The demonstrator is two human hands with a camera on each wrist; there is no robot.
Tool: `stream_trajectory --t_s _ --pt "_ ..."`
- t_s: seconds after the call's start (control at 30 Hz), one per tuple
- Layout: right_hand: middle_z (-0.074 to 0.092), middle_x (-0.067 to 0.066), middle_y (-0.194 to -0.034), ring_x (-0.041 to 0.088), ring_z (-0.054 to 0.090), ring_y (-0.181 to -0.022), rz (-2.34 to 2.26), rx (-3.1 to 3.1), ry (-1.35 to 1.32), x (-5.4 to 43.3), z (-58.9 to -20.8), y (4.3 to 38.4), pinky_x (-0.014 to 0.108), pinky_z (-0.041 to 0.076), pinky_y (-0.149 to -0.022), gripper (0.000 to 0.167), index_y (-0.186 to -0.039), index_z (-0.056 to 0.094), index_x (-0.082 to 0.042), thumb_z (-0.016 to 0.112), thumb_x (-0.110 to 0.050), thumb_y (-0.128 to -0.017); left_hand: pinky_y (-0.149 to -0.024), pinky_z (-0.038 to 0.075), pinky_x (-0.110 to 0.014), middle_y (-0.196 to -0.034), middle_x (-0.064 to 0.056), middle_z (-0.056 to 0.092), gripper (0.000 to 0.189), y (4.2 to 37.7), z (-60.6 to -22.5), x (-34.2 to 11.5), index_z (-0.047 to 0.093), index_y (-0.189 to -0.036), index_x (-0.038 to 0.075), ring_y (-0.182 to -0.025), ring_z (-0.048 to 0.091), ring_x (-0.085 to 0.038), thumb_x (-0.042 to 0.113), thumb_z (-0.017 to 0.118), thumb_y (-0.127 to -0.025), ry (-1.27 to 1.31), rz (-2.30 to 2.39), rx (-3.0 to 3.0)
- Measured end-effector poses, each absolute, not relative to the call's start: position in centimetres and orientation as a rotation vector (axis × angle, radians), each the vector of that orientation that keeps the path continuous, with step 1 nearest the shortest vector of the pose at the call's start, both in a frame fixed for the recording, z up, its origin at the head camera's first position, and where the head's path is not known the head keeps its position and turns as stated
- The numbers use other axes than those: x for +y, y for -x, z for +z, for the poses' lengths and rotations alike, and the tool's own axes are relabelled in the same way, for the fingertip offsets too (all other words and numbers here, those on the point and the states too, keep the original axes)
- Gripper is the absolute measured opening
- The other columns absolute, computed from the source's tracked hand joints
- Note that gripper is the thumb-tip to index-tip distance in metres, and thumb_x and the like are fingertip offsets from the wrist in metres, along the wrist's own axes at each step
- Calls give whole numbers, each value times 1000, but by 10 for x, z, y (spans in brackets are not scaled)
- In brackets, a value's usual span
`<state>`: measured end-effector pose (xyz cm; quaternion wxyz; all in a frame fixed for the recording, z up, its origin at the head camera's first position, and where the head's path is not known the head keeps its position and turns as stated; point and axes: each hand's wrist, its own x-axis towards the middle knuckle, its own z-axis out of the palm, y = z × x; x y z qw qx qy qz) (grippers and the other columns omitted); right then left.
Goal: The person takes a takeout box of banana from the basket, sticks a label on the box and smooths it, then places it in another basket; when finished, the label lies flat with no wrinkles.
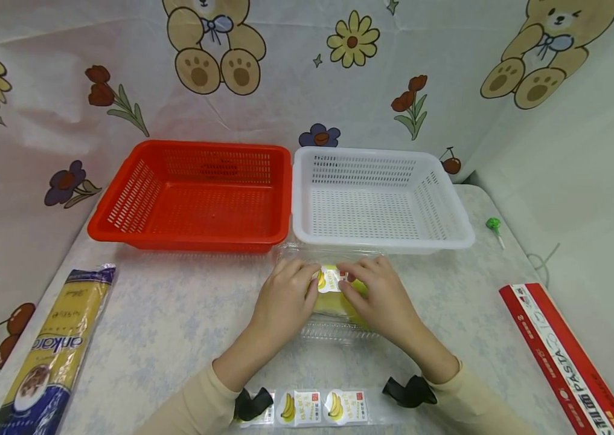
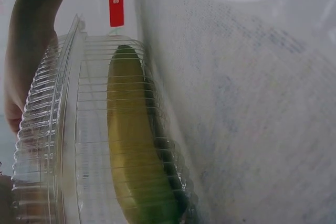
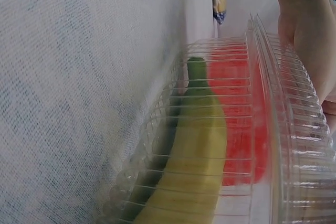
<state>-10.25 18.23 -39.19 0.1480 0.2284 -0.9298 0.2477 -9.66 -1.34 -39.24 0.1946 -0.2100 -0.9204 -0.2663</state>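
A clear ribbed plastic box point(image 1: 334, 331) lies in front of the baskets with its lid down. Inside it is a yellow banana point(image 2: 128, 135), green at its tip; the right wrist view shows the green stem end of the banana point(image 3: 202, 135) through the wall. Over the lid is a white banana sticker point(image 1: 331, 280). My left hand point(image 1: 286, 294) pinches the sticker's left edge, fingers curled. From the other side my right hand point(image 1: 384, 296) pinches its right edge between thumb and forefinger. Both hands' fingertips are close over the lid.
Behind the box stand a red basket point(image 1: 214, 211) and a white basket point(image 1: 377, 217). A strip of banana stickers point(image 1: 307, 408) lies in front, between my forearms. A pasta bag point(image 1: 57, 344) is at left; a red pasta box point(image 1: 562, 356) and a green lollipop point(image 1: 494, 224) are at right.
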Motion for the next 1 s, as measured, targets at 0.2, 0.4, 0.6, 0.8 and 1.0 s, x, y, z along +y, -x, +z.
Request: stream_trajectory --t_s 0.2,0.4,0.6,0.8,1.0 --pt "66 0 -92 17 46 -81 694 -2694 -641 182 -392 102 29 38 -68 23 -110 75 -12 73 -19 -88 -78 57 -31 -93 -4 67 21 96 -392 -13 75 -107 6 -89 62 -21 7 72 -86 570 -750 -2592" --pt "64 -2 -91 16 46 -81 719 -2694 -633 182 -392 101 29 38 -69 22 -110 75 -13 71 -21 -90 -75 56 -31 -92 -4 66 23 96 -391 -12 75 -108 6 -87 61 -20 7 72 -86 564 -754 -2594" --pt "63 -3 -89 15 45 -80 725 -2684 -639 182 -392 101 29 38 -69 18 -105 76 -15 73 -22 -89 -67 53 -30 -85 -3 61 14 96 -393 -12 77 -96 8 -80 58 -19 15 73 -85 580 -718 -2598" --pt "63 -2 -85 15 44 -78 705 -2666 -650 183 -393 101 28 38 -69 15 -100 78 -14 76 -20 -87 -66 50 -30 -81 -1 58 12 96 -393 -13 78 -93 10 -76 54 -17 16 74 -84 562 -716 -2622" --pt "61 0 -83 15 43 -80 751 -2628 -658 186 -396 101 29 38 -69 13 -95 79 -11 79 -15 -83 -66 50 -29 -81 0 57 9 95 -393 -16 78 -91 10 -75 53 -16 14 73 -85 545 -769 -2645"
